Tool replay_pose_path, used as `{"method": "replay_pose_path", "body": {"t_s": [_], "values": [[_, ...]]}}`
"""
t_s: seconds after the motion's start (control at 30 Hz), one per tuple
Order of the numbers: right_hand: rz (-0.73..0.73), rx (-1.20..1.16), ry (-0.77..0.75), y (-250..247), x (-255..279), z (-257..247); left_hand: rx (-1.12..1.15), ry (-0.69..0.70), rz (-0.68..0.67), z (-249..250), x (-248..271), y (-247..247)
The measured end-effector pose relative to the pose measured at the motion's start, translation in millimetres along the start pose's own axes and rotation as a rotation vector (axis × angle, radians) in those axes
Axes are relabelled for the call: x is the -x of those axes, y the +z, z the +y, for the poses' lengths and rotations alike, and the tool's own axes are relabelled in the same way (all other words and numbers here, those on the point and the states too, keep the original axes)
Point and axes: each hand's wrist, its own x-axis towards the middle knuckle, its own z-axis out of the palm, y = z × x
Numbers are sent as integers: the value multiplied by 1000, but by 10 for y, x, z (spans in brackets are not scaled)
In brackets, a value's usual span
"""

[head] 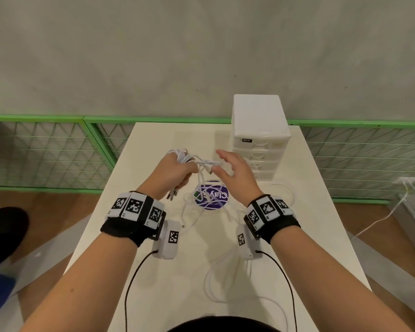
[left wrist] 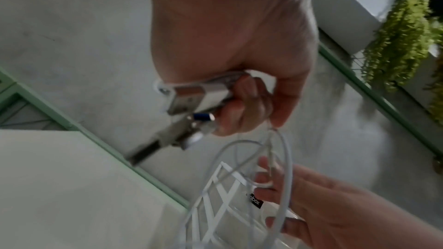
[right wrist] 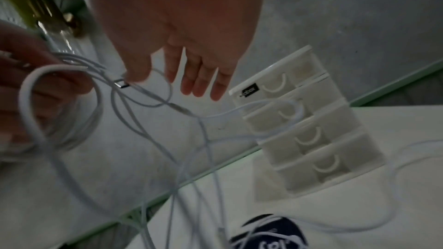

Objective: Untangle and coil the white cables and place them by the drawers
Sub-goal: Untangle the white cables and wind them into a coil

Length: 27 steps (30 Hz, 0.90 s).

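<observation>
Left hand (head: 171, 170) grips tangled, looping white cables (head: 203, 164); right hand (head: 235, 170) spread beside them.

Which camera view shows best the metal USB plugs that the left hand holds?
The left wrist view: the USB plugs fill its centre, gripped by the left hand. In the head view they are tiny below the fist. In the right wrist view I cannot make them out.

— Where are the thin white cables (head: 203, 164) sitting?
— Hanging tangled above the table, several looped in a bunch at the left, strands trailing down onto the near tabletop.
— And the white plastic drawer unit (head: 260, 137)?
— Standing upright at the far right, four drawers facing near.
</observation>
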Motion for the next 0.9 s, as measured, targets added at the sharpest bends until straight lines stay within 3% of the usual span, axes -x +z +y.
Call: {"method": "replay_pose_path", "body": {"t_s": [0.1, 0.17, 0.43, 0.53, 0.63, 0.8, 0.9], "values": [[-37, -44, 83, 12, -63, -40, 35, 33, -44, 28, 46, -49], [-34, -58, 130, -21, -68, -17, -5, 22, 28, 5, 43, -132], [71, 346, 87, -220, -108, 193, -41, 3, 180, -91, 18, -215], [143, 426, 339, -377, -12, 496, 146, -33, 315, -81, -7, -419], [68, 453, 445, -417, 99, 623, 186, -16, 236, -30, 3, -545], [125, 165, 484, -193, -10, 235, 58, 8, 168, 50, -31, -256], [136, 31, 319, -104, -53, 10, 97, 9, 136, 41, -37, -158]]}}
